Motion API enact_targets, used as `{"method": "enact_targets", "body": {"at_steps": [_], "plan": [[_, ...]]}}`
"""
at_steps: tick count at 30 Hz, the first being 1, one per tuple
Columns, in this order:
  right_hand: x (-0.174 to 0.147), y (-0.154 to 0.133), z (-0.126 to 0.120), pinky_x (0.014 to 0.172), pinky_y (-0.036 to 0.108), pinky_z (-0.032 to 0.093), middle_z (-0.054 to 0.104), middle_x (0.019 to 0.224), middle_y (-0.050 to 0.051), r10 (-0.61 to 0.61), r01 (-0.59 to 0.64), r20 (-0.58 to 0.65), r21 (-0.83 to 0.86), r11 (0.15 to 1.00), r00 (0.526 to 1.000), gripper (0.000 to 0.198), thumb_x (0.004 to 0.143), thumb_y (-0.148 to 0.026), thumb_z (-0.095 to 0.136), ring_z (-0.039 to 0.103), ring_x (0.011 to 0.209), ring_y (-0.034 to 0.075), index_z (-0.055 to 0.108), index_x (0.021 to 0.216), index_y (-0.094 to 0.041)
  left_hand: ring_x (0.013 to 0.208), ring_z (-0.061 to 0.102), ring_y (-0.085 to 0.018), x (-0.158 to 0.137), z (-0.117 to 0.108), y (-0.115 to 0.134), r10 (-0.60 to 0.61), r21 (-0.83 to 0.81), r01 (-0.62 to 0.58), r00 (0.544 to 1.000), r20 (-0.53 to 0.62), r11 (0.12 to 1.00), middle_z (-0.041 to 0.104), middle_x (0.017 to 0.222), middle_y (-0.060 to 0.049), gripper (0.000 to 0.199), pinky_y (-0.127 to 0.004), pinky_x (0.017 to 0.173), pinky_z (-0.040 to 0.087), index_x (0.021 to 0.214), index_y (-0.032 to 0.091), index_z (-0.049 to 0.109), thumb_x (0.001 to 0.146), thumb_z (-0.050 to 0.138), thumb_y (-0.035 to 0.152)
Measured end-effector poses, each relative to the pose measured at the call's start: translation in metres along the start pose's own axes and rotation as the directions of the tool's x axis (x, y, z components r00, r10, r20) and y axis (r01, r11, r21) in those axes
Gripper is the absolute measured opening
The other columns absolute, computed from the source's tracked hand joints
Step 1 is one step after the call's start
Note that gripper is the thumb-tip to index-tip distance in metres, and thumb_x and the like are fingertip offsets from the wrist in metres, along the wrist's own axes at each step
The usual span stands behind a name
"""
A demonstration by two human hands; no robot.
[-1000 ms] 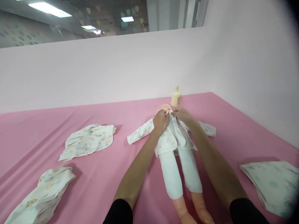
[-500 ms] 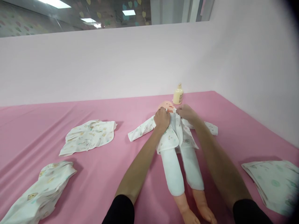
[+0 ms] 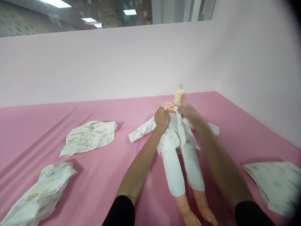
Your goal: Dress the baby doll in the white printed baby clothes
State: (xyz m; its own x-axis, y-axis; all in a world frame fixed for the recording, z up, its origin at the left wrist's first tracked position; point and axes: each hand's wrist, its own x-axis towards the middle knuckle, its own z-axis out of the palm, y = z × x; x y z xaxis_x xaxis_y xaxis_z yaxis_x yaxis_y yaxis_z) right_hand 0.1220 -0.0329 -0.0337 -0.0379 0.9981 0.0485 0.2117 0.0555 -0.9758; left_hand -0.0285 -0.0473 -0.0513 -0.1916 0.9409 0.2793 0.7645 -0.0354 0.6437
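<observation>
A baby doll (image 3: 174, 171) lies on its back on a pink sheet, its head toward the wall and its feet toward me. It wears a white printed baby shirt (image 3: 168, 139), which hangs open at the front with both sleeves spread to the sides. My left hand (image 3: 161, 117) is closed on the shirt's collar edge at one side of the doll's neck. On the other side, my right hand (image 3: 188, 112) pinches the opposite collar edge. The fingers partly hide the cloth they grip. Much of the doll's head is visible between and beyond my hands.
A pale yellow pump bottle (image 3: 179, 95) stands behind the doll's head. One printed garment (image 3: 90, 138) lies spread at left, with a folded printed cloth (image 3: 44, 191) nearer me. More folded cloth (image 3: 275, 185) lies at right. White walls border the pink sheet (image 3: 98, 188).
Both hands have shifted slightly, the left a little up and left, the right slightly up. The collar edges are drawn a bit farther apart, showing more of the doll's neck.
</observation>
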Motion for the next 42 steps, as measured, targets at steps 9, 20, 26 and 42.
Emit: {"method": "enact_targets", "body": {"at_steps": [9,20,26,42], "plan": [[-0.004,-0.004,0.001,0.05,0.026,0.027,0.036,0.053,-0.004,0.015,-0.014,0.009,-0.044,0.999,1.0,0.032,0.075,-0.01,0.062,0.036,0.051,0.009,0.04,0.054,-0.02,0.075,0.057,-0.021,0.011,-0.001,-0.01,-0.087,-0.278,0.082,0.996,-0.005,0.957,0.061,0.075,-0.004,0.022,-0.031,0.069,0.036,0.068,0.021,0.046,0.09,0.047,0.026],[-0.015,-0.013,0.005,0.05,0.027,0.022,0.033,0.052,-0.005,-0.002,0.002,0.003,-0.078,0.997,1.0,0.029,0.077,-0.01,0.055,0.031,0.05,0.009,0.039,0.055,-0.02,0.096,0.065,-0.022,0.009,0.004,-0.01,-0.138,-0.444,0.068,0.982,-0.127,0.893,0.071,0.101,-0.008,0.013,-0.031,0.083,0.045,0.096,0.017,0.061,0.089,0.054,0.025],[-0.012,-0.009,0.007,0.051,0.026,0.025,0.036,0.053,-0.004,-0.032,0.032,0.0,-0.04,0.999,0.999,0.024,0.076,-0.012,0.055,0.033,0.051,0.009,0.044,0.056,-0.019,0.097,0.066,-0.02,0.006,0.007,-0.009,-0.062,-0.472,-0.003,0.991,-0.121,0.882,0.072,0.103,-0.008,0.012,-0.029,0.084,0.046,0.095,0.017,0.063,0.089,0.057,0.025],[-0.01,-0.008,0.014,0.061,0.025,0.038,0.058,0.065,0.001,-0.13,0.138,0.085,-0.091,0.986,0.988,0.009,0.077,-0.023,0.062,0.051,0.067,0.014,0.062,0.07,-0.017,0.095,0.066,-0.022,0.002,0.008,-0.006,0.04,-0.267,-0.042,0.999,-0.012,0.963,0.073,0.1,-0.005,0.007,-0.031,0.081,0.042,0.089,0.021,0.063,0.09,0.057,0.024]]}}
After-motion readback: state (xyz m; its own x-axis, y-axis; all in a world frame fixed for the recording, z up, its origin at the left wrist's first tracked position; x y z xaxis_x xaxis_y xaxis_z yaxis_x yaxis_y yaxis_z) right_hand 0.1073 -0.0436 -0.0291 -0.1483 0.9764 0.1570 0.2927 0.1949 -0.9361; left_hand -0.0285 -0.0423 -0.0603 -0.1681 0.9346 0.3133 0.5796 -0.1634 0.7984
